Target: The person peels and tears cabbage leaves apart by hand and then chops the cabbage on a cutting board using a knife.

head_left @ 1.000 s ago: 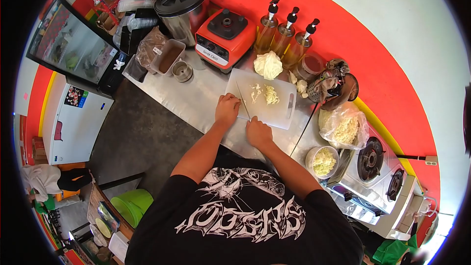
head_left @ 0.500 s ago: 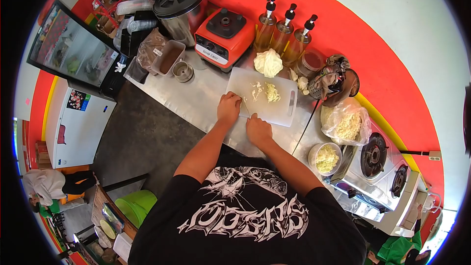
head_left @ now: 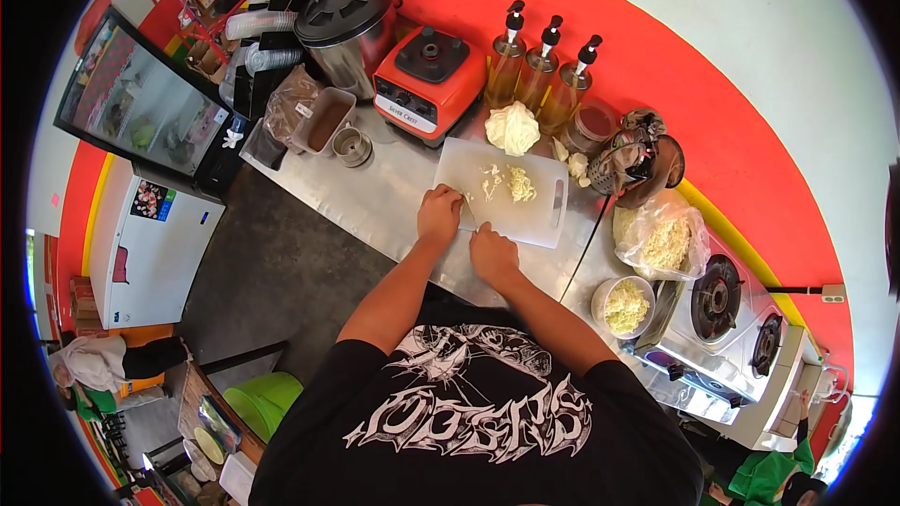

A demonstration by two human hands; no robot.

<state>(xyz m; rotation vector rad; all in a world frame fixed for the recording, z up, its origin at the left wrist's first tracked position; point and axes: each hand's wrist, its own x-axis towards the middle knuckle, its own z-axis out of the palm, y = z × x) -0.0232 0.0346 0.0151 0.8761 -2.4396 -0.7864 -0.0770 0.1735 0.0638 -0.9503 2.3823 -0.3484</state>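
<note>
A white cutting board (head_left: pixel 534 230) lies on the metal counter with small piles of shredded cabbage (head_left: pixel 520 186) on it. At the board's near left edge, my left hand (head_left: pixel 439 214) has its fingers closed and pressed down; what is under them is hidden, though pale bits show by the fingertips. Closed around a handle, my right hand (head_left: pixel 494 253) grips a knife (head_left: pixel 472 213), whose thin blade points up toward the left fingertips. Behind the board sits a pale cabbage (head_left: pixel 513 128).
Behind the board stand a red blender base (head_left: pixel 427 84) and several pump bottles (head_left: pixel 536 75). To the right are a bag of shreds (head_left: pixel 666 242), a tub of shredded cabbage (head_left: pixel 624 307) and a gas stove (head_left: pixel 731 319). A lidded steel pot (head_left: pixel 347 37) stands at left.
The view has shifted slightly. Both hands stay at the board's near edge in nearly the same pose. At far left, a person in a light top has changed posture a little.
</note>
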